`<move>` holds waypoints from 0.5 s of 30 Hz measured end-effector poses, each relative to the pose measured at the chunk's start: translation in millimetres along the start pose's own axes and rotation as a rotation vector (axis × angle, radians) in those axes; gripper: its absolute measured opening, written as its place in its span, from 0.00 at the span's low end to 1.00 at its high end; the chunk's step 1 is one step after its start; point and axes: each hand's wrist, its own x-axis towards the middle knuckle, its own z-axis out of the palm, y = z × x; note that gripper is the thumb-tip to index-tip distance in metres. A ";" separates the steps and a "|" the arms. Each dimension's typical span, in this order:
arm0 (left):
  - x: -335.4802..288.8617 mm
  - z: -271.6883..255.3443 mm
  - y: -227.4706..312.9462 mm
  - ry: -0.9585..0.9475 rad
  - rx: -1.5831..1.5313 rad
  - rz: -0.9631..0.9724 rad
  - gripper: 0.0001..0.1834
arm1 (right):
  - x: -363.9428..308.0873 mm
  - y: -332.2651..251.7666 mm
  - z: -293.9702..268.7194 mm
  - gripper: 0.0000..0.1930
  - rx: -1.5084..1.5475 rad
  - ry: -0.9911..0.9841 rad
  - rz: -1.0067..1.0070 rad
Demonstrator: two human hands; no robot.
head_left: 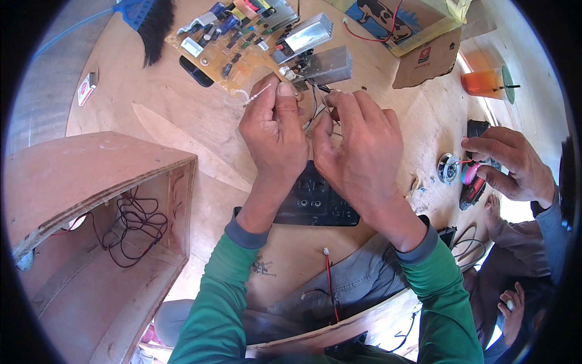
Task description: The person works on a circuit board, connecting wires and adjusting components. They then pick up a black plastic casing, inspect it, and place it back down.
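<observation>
A tan circuit board point(212, 64) with capacitors and metal heat sinks point(327, 65) lies at the far middle. At its near edge, my left hand point(276, 136) is closed in a pinch; what sits between thumb and finger is hidden. A thin white frayed strand point(259, 93) crosses its fingers. Just to the right, my right hand point(364, 145) has its thumb and forefinger closed on thin wires point(315, 111), dark and light, which run by the board's white connectors point(287, 73). Beneath my wrists lies a black panel point(309, 200) with sockets, partly covered.
At left stands an open wooden box point(100, 158) with a coiled black cable point(142, 224) inside. A co-worker's hand point(512, 161) is over a small round speaker point(448, 168) at right. A cup of orange drink point(482, 82), a cardboard box point(427, 60) and a brush point(151, 24) stand farther off.
</observation>
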 end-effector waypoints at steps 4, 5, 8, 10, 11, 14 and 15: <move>1.0 -3.5 0.2 -0.023 0.136 0.085 0.12 | 5.1 -1.4 -0.8 0.13 -0.004 0.153 -0.042; 1.0 -3.6 0.4 -0.027 0.161 0.082 0.12 | 7.3 -0.8 0.3 0.13 -0.002 0.230 -0.067; -0.3 -3.5 2.1 -0.036 0.187 0.079 0.13 | 15.0 2.6 7.6 0.13 0.106 0.313 -0.079; -2.0 -4.0 3.4 -0.061 0.174 0.070 0.14 | 16.0 3.1 12.0 0.14 0.114 0.257 -0.086; -2.5 -3.9 3.7 -0.067 0.185 0.079 0.15 | 16.2 3.6 14.0 0.15 0.123 0.235 -0.089; -1.5 -4.0 2.3 -0.072 0.179 0.158 0.15 | 18.6 5.2 22.0 0.13 0.151 0.237 -0.055; 0.0 -3.0 0.8 -0.067 0.168 0.210 0.15 | 19.7 5.4 24.8 0.13 0.180 0.243 -0.039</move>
